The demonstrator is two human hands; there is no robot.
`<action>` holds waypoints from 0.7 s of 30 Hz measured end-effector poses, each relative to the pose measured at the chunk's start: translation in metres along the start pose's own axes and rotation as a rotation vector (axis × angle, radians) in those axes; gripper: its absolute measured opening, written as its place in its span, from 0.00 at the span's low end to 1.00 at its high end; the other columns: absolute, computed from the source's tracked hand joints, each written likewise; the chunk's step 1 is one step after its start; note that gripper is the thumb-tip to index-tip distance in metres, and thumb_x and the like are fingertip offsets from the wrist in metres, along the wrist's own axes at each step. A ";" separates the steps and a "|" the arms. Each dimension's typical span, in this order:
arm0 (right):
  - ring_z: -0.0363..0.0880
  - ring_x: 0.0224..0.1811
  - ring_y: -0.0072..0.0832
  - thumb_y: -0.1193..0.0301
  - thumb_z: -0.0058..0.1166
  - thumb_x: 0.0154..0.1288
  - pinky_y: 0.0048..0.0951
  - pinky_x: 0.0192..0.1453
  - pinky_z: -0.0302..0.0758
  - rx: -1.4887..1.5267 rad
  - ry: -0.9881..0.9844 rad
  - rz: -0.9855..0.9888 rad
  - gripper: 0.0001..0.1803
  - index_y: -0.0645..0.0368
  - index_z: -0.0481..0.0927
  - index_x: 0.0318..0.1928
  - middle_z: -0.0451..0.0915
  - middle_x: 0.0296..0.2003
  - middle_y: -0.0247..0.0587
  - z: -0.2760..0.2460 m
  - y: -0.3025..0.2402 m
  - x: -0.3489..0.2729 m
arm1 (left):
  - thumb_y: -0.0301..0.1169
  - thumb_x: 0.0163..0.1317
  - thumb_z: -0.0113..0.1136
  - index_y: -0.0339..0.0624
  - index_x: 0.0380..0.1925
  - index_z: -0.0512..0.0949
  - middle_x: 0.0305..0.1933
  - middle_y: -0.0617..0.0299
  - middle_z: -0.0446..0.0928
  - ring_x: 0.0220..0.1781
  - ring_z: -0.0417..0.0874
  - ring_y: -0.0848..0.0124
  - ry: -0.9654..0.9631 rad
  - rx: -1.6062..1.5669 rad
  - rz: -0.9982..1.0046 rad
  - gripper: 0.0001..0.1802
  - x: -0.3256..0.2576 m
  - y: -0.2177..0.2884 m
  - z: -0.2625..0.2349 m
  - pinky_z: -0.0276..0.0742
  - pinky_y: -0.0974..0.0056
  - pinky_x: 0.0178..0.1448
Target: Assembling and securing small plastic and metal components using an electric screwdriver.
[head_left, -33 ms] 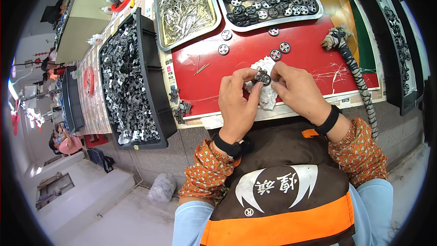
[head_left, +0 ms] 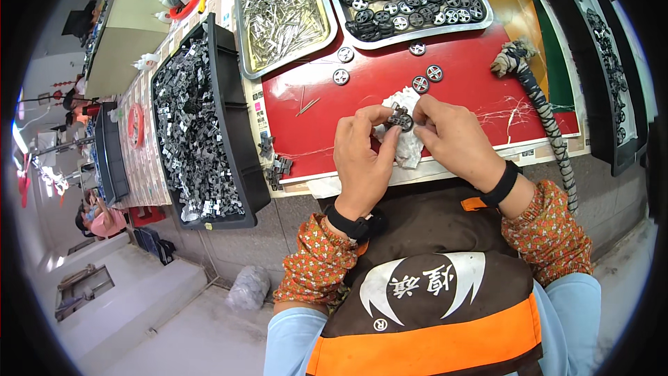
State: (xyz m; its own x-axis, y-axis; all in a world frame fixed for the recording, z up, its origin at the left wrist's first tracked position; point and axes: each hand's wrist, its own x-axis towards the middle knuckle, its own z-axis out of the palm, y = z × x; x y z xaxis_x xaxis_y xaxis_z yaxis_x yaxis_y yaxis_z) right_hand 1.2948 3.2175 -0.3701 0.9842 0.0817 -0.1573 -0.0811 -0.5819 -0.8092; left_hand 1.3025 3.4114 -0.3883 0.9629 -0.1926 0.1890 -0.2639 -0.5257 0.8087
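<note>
Between the thumb and forefinger of my left hand (head_left: 365, 150) is a small dark bracket-like part (head_left: 396, 110). A small black toy wheel (head_left: 406, 124) sits against it. My right hand (head_left: 456, 134) is closed in a pinch at the wheel's right side; its fingertips hide whatever they grip. Beneath both hands lies a crumpled white cloth (head_left: 409, 156) on the red work surface (head_left: 306, 108). Just beyond are two loose wheels with silver spokes, a nearer wheel (head_left: 419, 84) and a farther wheel (head_left: 434, 73). A few thin metal pins (head_left: 307, 106) rest left of the cloth.
At the back stand a metal tray of pins (head_left: 245, 42) and a metal tray of wheels (head_left: 417, 33). A black bin (head_left: 243, 139) of small dark parts is on the left. A wrapped hose (head_left: 546, 111) and another black bin (head_left: 632, 63) are on the right.
</note>
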 end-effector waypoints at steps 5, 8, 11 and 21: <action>0.87 0.43 0.60 0.75 0.61 0.69 0.59 0.48 0.80 -0.024 -0.013 0.000 0.07 0.62 0.78 0.44 0.86 0.37 0.57 0.000 -0.002 0.000 | 0.22 0.65 0.75 0.44 0.51 0.84 0.46 0.64 0.82 0.46 0.82 0.69 -0.005 0.025 -0.018 0.16 -0.002 -0.005 0.003 0.81 0.63 0.52; 0.87 0.44 0.60 0.75 0.61 0.69 0.59 0.48 0.80 -0.039 -0.009 -0.016 0.07 0.61 0.78 0.45 0.86 0.37 0.57 0.002 0.002 -0.001 | 0.22 0.65 0.75 0.44 0.51 0.84 0.46 0.64 0.81 0.46 0.82 0.70 0.014 0.008 -0.009 0.16 -0.003 -0.006 0.005 0.81 0.63 0.51; 0.88 0.38 0.54 0.75 0.63 0.69 0.50 0.42 0.81 -0.053 0.036 -0.066 0.09 0.61 0.77 0.45 0.84 0.33 0.54 0.005 0.005 -0.001 | 0.22 0.64 0.76 0.44 0.51 0.84 0.46 0.64 0.82 0.46 0.81 0.69 0.018 0.000 -0.016 0.16 -0.002 -0.007 0.005 0.81 0.63 0.52; 0.87 0.43 0.61 0.76 0.61 0.68 0.61 0.47 0.81 -0.081 0.002 -0.078 0.10 0.62 0.76 0.47 0.86 0.38 0.57 0.003 0.005 0.000 | 0.24 0.63 0.76 0.46 0.49 0.86 0.42 0.67 0.84 0.43 0.79 0.69 0.032 0.111 0.052 0.15 0.002 -0.005 0.002 0.78 0.62 0.50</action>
State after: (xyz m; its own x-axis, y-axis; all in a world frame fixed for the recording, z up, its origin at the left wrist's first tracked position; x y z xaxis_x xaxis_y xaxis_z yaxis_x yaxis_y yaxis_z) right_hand 1.2939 3.2175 -0.3760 0.9874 0.1275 -0.0940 0.0089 -0.6371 -0.7708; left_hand 1.3059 3.4120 -0.3931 0.9485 -0.1969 0.2483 -0.3168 -0.6041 0.7312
